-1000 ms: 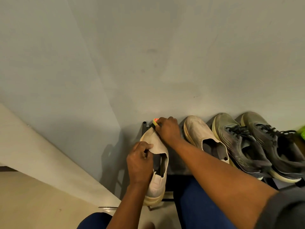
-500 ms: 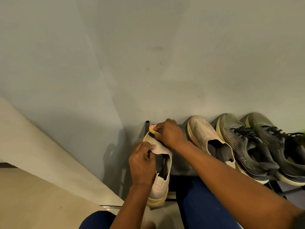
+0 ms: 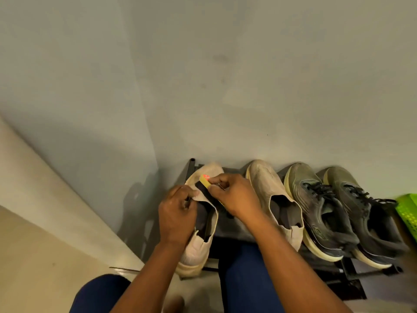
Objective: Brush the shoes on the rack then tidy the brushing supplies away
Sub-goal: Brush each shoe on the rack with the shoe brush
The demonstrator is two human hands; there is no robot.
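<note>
Head view: scuffed beige slip-on shoe (image 3: 204, 242)

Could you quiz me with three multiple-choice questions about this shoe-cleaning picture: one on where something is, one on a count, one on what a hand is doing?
1. Where is the green basket?
A. at the right end of the rack
B. left of the beige shoes
C. on the person's knee

2. How many shoes are in view?
A. two
B. four
C. six

3. What is the right hand doing?
A. hanging idle
B. holding a brush on a beige shoe
C. tying a lace

Answers:
1 A: the green basket sits at the frame's right edge, past the grey shoes.
2 B: two beige, two grey.
3 B: the right hand grips the brush against the beige shoe, which the left hand steadies.
</note>
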